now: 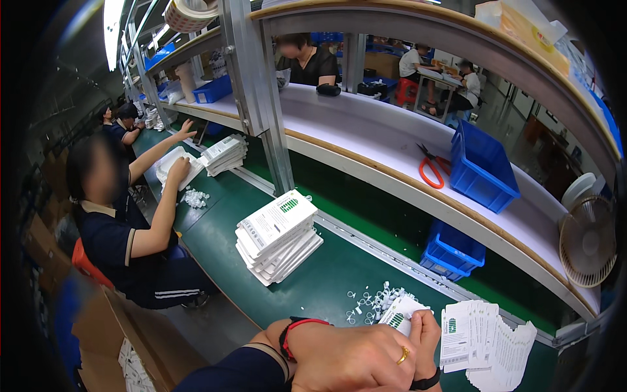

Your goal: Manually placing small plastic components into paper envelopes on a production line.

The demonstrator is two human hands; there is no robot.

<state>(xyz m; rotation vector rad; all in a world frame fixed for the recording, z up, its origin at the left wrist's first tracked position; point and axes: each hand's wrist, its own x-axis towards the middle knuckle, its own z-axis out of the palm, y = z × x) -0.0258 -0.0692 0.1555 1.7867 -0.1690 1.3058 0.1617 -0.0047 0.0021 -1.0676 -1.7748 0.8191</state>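
Closest to me, the left hand (353, 356) lies across the right hand (424, 333), both sets of fingers closed around a small white card with a green mark (400, 313), held just above the green desk (326, 274). I judge one card is being prepared; next comes fitting one of the small white clips (372, 302) lying just behind it. Fanned flat cards (486, 343) wait at right, a stack of white boxes (277, 236) farther left.
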